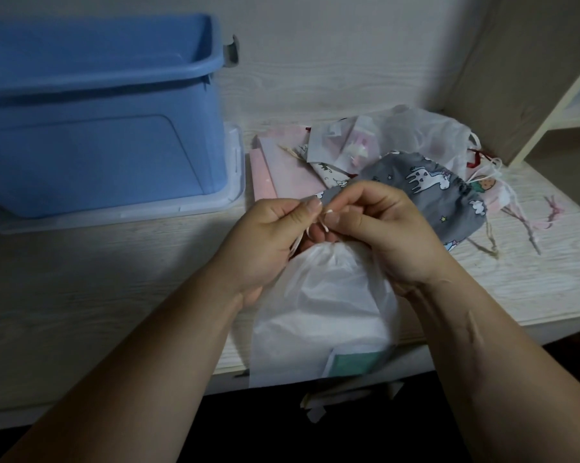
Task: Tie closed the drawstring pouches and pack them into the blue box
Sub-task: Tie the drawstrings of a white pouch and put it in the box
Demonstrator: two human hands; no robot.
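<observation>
A sheer white drawstring pouch (325,309) lies at the table's front edge, its neck gathered under my hands. My left hand (271,238) and my right hand (378,228) each pinch an end of its pale drawstring (325,217) just above the neck. A grey pouch with white unicorns (432,188) lies right behind my right hand. Further back a pile of pink and white pouches (335,152) is spread on the table. The blue box (98,108) stands open at the back left.
The blue box sits on a clear plastic lid (235,182). A wooden shelf unit (532,78) rises at the back right. Loose cords (529,225) trail over the pale wooden table (114,279) to the right. The table's front edge runs under the white pouch.
</observation>
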